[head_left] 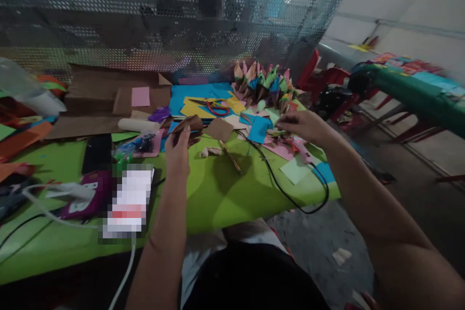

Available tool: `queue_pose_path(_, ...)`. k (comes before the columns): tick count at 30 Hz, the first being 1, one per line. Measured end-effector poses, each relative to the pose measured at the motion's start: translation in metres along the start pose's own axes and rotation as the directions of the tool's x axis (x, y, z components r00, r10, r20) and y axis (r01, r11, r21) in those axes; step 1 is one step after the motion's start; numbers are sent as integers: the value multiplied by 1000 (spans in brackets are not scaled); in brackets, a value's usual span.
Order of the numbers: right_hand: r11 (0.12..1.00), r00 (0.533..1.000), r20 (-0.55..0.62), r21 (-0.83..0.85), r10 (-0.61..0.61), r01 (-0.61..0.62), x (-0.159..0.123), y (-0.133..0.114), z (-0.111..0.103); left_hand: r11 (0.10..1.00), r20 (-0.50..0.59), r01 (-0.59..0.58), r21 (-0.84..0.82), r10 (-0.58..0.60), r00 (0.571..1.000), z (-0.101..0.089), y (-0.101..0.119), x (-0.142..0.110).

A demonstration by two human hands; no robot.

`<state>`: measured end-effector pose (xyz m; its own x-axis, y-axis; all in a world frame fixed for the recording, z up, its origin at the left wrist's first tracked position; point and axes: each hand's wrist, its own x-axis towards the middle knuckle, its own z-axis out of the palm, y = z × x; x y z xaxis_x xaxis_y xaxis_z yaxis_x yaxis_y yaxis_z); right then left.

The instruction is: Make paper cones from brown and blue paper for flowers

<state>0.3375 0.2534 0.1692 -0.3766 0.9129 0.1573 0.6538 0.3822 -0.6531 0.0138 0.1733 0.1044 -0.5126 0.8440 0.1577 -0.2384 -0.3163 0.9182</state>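
My left hand [178,144] pinches a curled piece of brown paper [192,124] above the green table. My right hand [303,123] hovers at the right, thumb and fingertips drawn together; whatever may be between them is too small to make out. Below it lie a pink glue gun [302,150] with a black cord, and blue paper pieces [258,128]. Between my hands rest a flat brown paper square [219,129], a thin stick [231,157] and a crumpled beige scrap [210,152]. Behind them stands a cluster of colourful paper cones [263,82].
Red-handled scissors [217,106] lie on yellow paper at the back. A phone [129,201], a purple power socket [87,193] and a dark phone-like slab [97,153] sit at left, with cables. A perforated metal screen [163,24] rises behind the green table [207,203].
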Motion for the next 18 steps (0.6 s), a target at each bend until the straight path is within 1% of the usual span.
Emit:
queue_pose_path(2, 996, 996, -38, 3, 86, -86, -23, 19, -1, 1000, 7, 0, -6, 0, 1000, 0, 1, 0)
queue_pose_path(3, 991, 990, -70, -33, 124, -127, -34, 27, -2, 1000, 9, -3, -7, 4, 1000, 0, 1, 0)
queue_pose_path(5, 962, 971, -164, -180, 175, -204, -53, 39, -2, 1000, 4, -16, -2, 16, 1000, 0, 0, 1)
queue_pose_path(7, 892, 945, -239, -341, 222, -296, -68, 49, -1, 1000, -5, -28, 11, 28, 1000, 0, 0, 2)
queue_pose_path(8, 852, 932, -257, -395, 256, -344, -73, 54, 0, 999, -8, -34, 19, 34, 999, 0, 0, 2)
queue_pose_path(10, 797, 910, -255, -441, 328, -411, -80, 64, 3, 998, -7, -44, 36, 44, 999, 1, 0, 1)
queue_pose_path(13, 799, 899, -218, -412, 381, -438, -81, 79, 10, 998, 20, -43, 54, 42, 999, 3, 1, 1)
queue_pose_path(15, 826, 886, -216, -325, 409, -461, -78, 88, 13, 998, 34, -33, 61, 31, 999, 3, 0, 1)
queue_pose_path(18, 842, 851, -223, -164, 476, -514, -71, 96, 15, 997, 31, -25, 66, 23, 999, 3, -1, 1)
